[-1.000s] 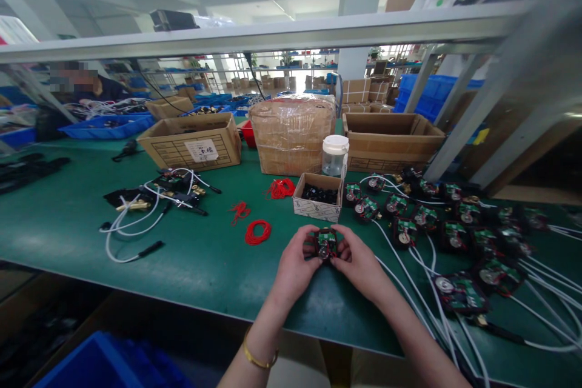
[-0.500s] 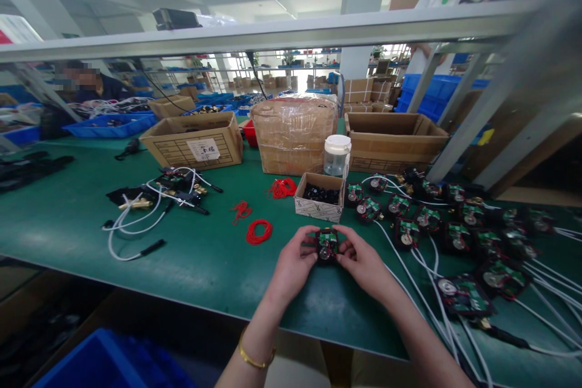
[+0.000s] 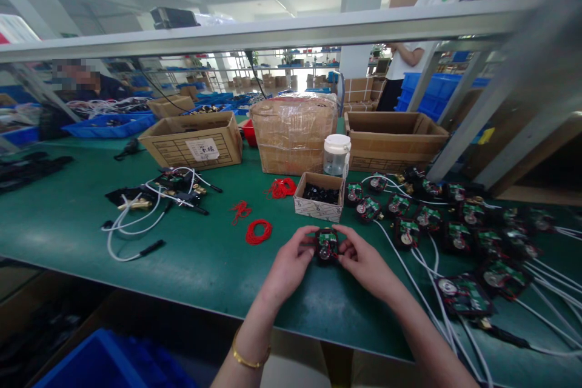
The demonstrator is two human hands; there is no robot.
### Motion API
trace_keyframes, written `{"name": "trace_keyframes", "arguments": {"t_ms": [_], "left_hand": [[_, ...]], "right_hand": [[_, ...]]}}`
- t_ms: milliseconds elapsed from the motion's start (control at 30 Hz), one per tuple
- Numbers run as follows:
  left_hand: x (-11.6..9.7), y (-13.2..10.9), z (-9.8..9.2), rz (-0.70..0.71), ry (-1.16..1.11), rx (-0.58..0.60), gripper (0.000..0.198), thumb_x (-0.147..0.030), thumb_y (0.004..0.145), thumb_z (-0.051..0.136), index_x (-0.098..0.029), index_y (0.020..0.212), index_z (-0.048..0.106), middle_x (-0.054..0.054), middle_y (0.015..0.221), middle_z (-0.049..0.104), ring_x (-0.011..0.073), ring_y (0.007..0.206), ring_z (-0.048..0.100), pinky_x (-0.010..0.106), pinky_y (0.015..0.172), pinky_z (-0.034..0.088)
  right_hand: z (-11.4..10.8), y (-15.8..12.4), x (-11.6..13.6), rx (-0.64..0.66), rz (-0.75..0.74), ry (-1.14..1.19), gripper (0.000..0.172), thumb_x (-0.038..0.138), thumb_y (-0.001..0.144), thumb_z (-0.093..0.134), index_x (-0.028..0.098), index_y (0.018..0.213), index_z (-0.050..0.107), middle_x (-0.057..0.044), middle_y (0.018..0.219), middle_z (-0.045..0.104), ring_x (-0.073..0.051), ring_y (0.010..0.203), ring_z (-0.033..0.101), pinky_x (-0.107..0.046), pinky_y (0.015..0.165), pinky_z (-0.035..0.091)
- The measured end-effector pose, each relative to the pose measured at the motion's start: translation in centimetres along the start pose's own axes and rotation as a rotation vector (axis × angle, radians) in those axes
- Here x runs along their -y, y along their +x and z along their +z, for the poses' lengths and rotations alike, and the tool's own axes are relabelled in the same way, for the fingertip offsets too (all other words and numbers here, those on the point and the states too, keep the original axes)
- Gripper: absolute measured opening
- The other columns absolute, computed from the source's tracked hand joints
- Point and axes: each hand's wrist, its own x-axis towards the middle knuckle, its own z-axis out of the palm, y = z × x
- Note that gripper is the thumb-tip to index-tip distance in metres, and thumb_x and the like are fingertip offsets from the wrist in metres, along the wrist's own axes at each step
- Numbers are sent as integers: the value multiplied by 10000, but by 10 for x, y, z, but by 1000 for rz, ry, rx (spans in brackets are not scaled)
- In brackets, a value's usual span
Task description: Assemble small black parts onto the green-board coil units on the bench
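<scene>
The green desk (image 3: 195, 260) carries everything here: at its far side stand an open cardboard box (image 3: 193, 140) on the left, a film-wrapped carton (image 3: 293, 133) in the middle and a second open box (image 3: 393, 142) on the right. To your right lies a spread of finished-looking boards (image 3: 454, 236), each with a white cable trailing towards the desk's edge, and to your left a smaller tangle of white leads (image 3: 150, 206). Nearer in stand a clear jar with a white lid (image 3: 337, 156) and, just in front of it, a small carton of black parts (image 3: 319, 196), with red wire loops (image 3: 259, 231) lying just to its left. Your left grip (image 3: 287, 267) and your right grip (image 3: 367, 264) meet over the near middle of the desk, both closed on one circuit module (image 3: 327, 245), which you hold at its two sides, just above or on the surface, its green board and round metal part facing up. By the look of it you are at the fitting or checking stage on this single piece, thumbs and fingertips working at its edges. The next move calls for a steady two-sided hold, light pressure on the board, and care that the white cables to the right do not snag
</scene>
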Motion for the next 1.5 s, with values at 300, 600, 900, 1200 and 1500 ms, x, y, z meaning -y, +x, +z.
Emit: {"name": "trace_keyframes", "arguments": {"t_ms": [300, 600, 900, 1200, 1500], "left_hand": [[-8, 7, 9, 18, 64, -134, 285, -142, 866, 582, -220, 1123, 676, 37, 1069, 741, 186, 951, 706, 311, 902, 534], [-7, 8, 6, 31, 68, -138, 399, 7, 785, 568, -214, 1093, 693, 30, 1063, 750, 174, 946, 730, 298, 902, 550], [-8, 7, 6, 7, 57, -123, 488, 68, 748, 556, -221, 1118, 686, 26, 1076, 747, 156, 911, 742, 284, 883, 573], [-3, 5, 9, 13, 100, -116, 560, 92, 719, 542, -224, 1165, 663, 47, 1149, 729, 150, 940, 733, 284, 889, 588], [-1, 0, 12, 2, 39, -117, 579, 57, 706, 564, -225, 1205, 645, 54, 1118, 724, 169, 952, 720, 313, 890, 585]], "right_hand": [[-1, 0, 1, 11, -4, -12, 665, 52, 769, 529, 223, 1410, 485, 13, 917, 565, -150, 742, 572, -319, 740, 485], [1, 0, 1, 6, 2, -30, 675, 41, 777, 526, 233, 1422, 472, 14, 929, 563, -147, 748, 570, -316, 751, 485], [2, 1, -3, 12, -14, -32, 684, 56, 777, 529, 238, 1434, 462, 11, 932, 575, -156, 763, 585, -320, 756, 488], [4, 0, 1, 10, 6, -14, 689, 47, 779, 520, 226, 1441, 449, 18, 904, 568, -152, 749, 581, -311, 742, 486], [3, -3, 4, -2, -2, -26, 696, 52, 778, 520, 234, 1447, 455, 23, 886, 571, -151, 745, 583, -312, 750, 493]]}}
